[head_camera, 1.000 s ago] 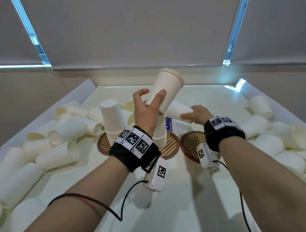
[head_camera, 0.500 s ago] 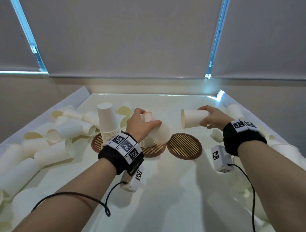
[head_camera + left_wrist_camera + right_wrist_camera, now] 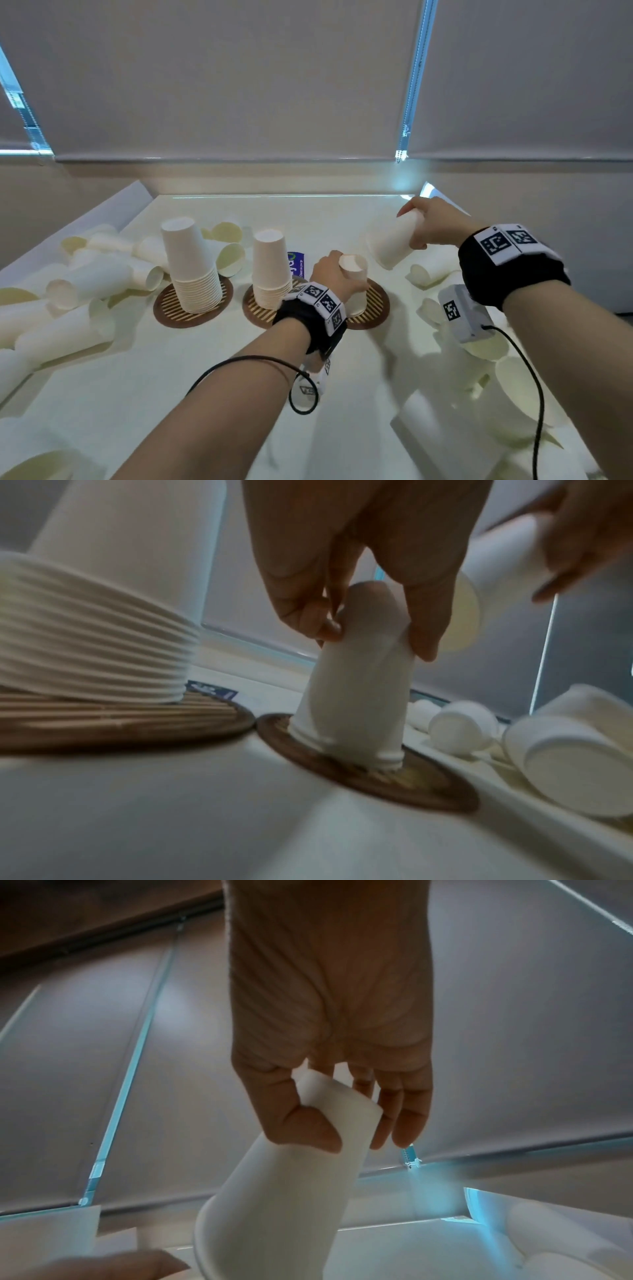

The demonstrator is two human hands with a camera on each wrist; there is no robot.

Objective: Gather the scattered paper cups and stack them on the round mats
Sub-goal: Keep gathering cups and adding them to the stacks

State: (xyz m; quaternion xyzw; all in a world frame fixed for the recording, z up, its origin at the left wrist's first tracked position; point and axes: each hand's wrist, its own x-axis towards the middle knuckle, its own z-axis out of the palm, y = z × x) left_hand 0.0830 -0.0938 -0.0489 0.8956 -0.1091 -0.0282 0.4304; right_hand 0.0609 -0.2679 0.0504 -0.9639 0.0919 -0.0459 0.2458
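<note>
Three round mats lie in a row on the white table (image 3: 205,394), and the middle mat (image 3: 255,310) serves as landmark.

- Left mat (image 3: 171,310), just left of the middle mat: carries the tall stack (image 3: 191,267) of upturned paper cups, many rims nested at its foot.
- Middle mat: carries the shorter stack (image 3: 272,267), also bottoms up; in the left wrist view its ribbed rims (image 3: 85,642) rest on the slatted surface.
- Right mat (image 3: 376,305), edge nearly touching the middle mat: bears the small cup pile (image 3: 352,696), mouth down, two rims visible at its base.
- Left hand (image 3: 334,274), over the right mat: fingers and thumb curled round the upper end of the small cup pile, gripping it.
- Right hand (image 3: 433,226), up and to the right of the middle mat, in the air: thumb and fingers pinch the closed end of a single cup (image 3: 394,240), which hangs tilted, mouth toward the mats.
- Loose cups (image 3: 78,284), on their sides in a heap left of the left mat; further loose cups (image 3: 479,346) right of the right mat.
- Blue label (image 3: 296,263), flat on the table just behind the middle mat.
</note>
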